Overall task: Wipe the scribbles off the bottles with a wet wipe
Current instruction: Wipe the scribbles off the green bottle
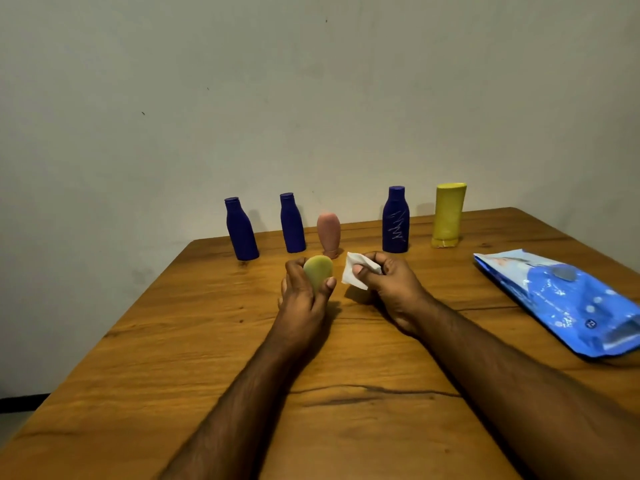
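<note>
A: What's the left hand [304, 289] holding?

B: A small, smooth, rounded pale green bottle [318, 273], fingers and thumb curled round it, just in front of the pink bottle [328, 237].

A: And the wipe?

B: The white, crumpled wet wipe [353, 273] is pinched in the right hand [388, 282], just right of the green bottle.

A: Scribbles?

B: Pale zigzags on the dark blue bottle [396, 223], right of the pink one.

A: The surroundings?

B: A grained wooden table [173, 341] with open board left of the pink bottle, plain wall [311, 98] behind; a glossy blue wipes pack [568, 299] lies far right.
</note>
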